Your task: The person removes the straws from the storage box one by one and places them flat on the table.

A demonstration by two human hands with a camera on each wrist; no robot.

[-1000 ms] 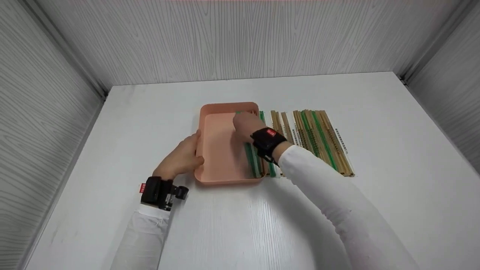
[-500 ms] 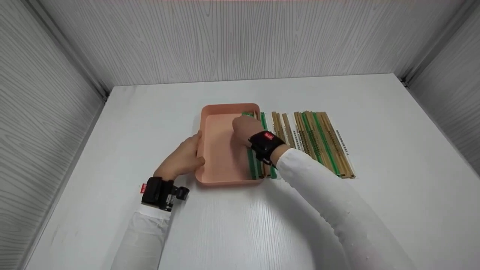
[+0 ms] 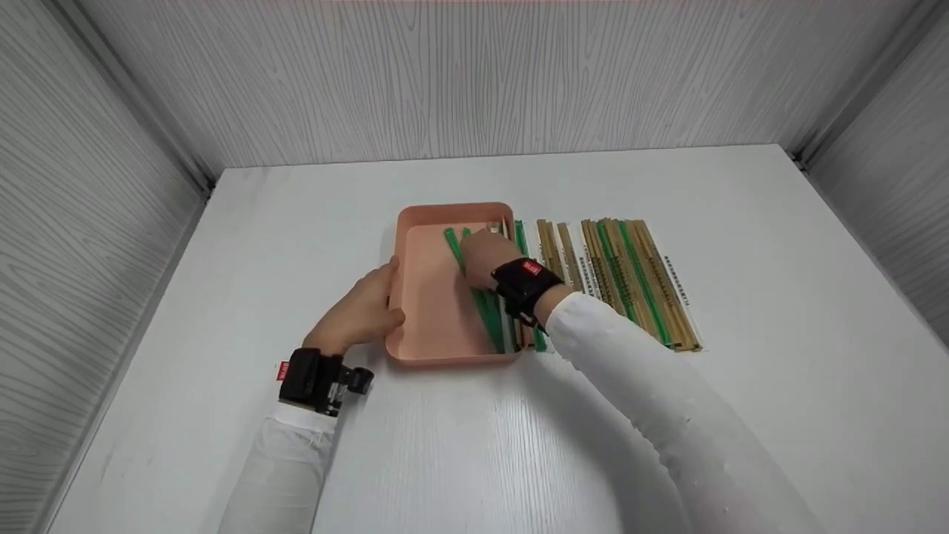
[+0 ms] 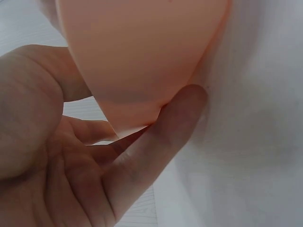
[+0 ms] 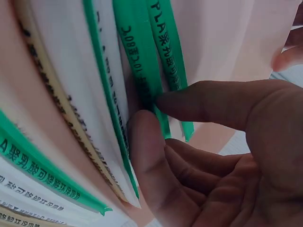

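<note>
A shallow pink tray lies on the white table, its left wall gripped by my left hand, thumb at the rim. In the left wrist view, fingers curl around the tray's wall. My right hand reaches inside the tray's right half. In the right wrist view, its thumb and index finger pinch a green-wrapped straw with black print. Another green-wrapped straw slants beside it. White, green and brown wrapped straws stand along the tray's right wall, partly hidden by the hand.
Right of the tray, a row of wrapped straws in brown, green and white lies side by side on the table. The right forearm crosses over their near ends. Grey wood-grain panels enclose the table at the back and sides.
Inside the tray, the far ends of two green straws have swung left and fanned apart from the others. My right hand has barely shifted; my left hand keeps its grip on the tray.
</note>
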